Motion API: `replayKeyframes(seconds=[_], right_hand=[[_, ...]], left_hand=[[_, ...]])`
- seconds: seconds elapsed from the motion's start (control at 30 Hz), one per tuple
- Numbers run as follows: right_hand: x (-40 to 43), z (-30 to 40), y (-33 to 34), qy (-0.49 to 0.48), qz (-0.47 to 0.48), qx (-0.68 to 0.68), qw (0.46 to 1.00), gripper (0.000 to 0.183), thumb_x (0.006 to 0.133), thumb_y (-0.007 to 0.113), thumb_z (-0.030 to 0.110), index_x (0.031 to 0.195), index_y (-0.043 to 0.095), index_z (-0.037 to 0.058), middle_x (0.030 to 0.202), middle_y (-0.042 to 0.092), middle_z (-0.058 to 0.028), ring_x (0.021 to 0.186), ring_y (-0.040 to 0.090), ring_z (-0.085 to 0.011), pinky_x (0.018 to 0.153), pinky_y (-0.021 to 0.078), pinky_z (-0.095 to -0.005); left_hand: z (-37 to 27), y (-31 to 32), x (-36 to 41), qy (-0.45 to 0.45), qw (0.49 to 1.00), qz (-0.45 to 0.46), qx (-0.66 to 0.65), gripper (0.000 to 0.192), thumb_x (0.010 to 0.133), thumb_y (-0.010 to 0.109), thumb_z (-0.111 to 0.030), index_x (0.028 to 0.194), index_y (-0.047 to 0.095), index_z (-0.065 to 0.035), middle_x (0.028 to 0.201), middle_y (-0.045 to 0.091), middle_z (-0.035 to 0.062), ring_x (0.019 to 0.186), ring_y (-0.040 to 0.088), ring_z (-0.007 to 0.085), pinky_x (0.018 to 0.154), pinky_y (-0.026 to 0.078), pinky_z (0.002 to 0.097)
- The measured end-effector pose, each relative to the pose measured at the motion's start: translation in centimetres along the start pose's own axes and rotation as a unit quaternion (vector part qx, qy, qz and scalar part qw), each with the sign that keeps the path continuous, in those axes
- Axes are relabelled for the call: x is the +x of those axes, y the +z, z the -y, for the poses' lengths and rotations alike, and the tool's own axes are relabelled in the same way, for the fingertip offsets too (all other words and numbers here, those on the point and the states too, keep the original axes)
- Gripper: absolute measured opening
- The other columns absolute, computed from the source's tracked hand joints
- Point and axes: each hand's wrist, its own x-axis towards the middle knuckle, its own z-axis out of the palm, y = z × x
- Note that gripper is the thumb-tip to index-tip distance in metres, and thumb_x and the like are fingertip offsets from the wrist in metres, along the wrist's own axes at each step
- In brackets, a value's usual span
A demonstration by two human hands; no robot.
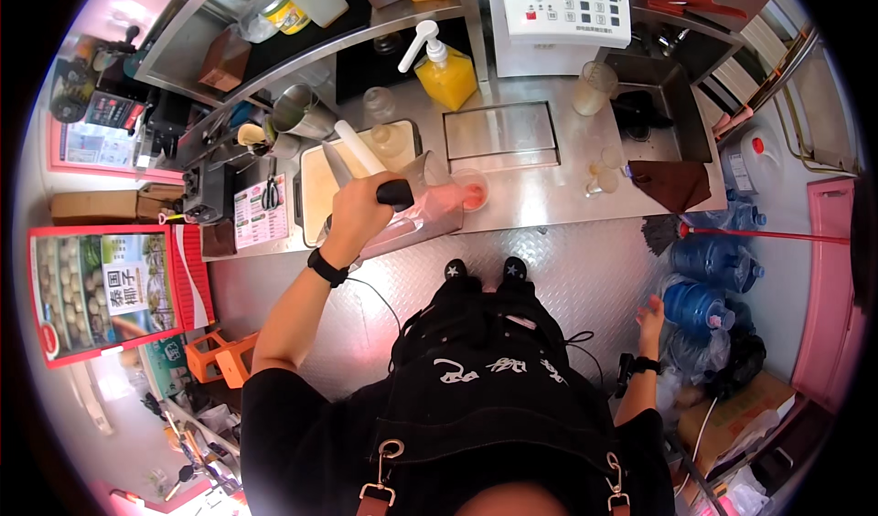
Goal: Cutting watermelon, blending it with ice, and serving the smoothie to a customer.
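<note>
My left hand is closed around the black handle of a clear blender jug. The jug lies tipped on its side over the counter's front edge, with pinkish-red contents towards its right end. Against that end stands a clear cup with red contents in it; I cannot tell whether the two touch. Behind the hand, a knife blade and a white rod lie over a pale cutting board. Away from the counter, at my right side, my right hand holds nothing, fingers apart.
A pump bottle of yellow liquid and a white dispensing machine stand at the back. A measuring jug is left of the sink. A brown cloth overhangs the front edge. Blue water bottles line the right.
</note>
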Motion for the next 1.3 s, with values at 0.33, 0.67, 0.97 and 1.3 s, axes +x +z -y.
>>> replayKeyframes(seconds=[0.33,0.67,0.97,1.3], right_hand=[[-0.5,0.2,1.2,0.017,0.006,0.035,0.999,0.042,0.077,0.057,0.003,0.119,0.055,0.0120,0.116,0.056,-0.0068,0.085,0.059,-0.0173,0.063,0.0462,-0.0300],[-0.3,-1.7,1.4,0.031,0.039,0.027,0.998,0.040,0.080,0.050,0.003,0.118,0.056,0.0142,0.115,0.057,-0.0060,0.083,0.061,-0.0179,0.065,0.0475,-0.0325],[-0.9,-1.7,2.1,0.059,0.056,0.003,0.997,0.036,0.085,0.045,0.007,0.118,0.055,0.0149,0.116,0.057,-0.0048,0.088,0.061,-0.0205,0.073,0.0485,-0.0377],[-1.6,-1.1,2.3,0.053,0.084,-0.008,0.995,0.030,0.089,0.045,0.010,0.116,0.057,0.0139,0.110,0.061,-0.0036,0.087,0.060,-0.0186,0.072,0.0473,-0.0358]], left_hand=[[-0.5,-1.2,0.4,-0.002,0.999,0.042,0.013,0.037,0.067,0.056,0.002,0.098,0.071,-0.0134,0.083,0.067,0.0172,0.079,0.064,0.0370,0.071,0.051,0.0401],[0.0,-1.3,0.7,0.040,0.999,0.017,0.010,0.028,0.068,0.059,-0.005,0.090,0.071,-0.0171,0.074,0.066,0.0138,0.073,0.064,0.0348,0.063,0.050,0.0424],[-0.3,-1.7,1.1,0.040,0.998,0.032,0.021,0.027,0.068,0.059,-0.005,0.089,0.071,-0.0169,0.074,0.066,0.0144,0.073,0.064,0.0354,0.063,0.050,0.0426],[-0.7,-2.0,1.1,0.027,0.999,0.042,0.020,0.032,0.067,0.058,-0.001,0.093,0.072,-0.0155,0.079,0.066,0.0152,0.076,0.064,0.0364,0.067,0.051,0.0401]])
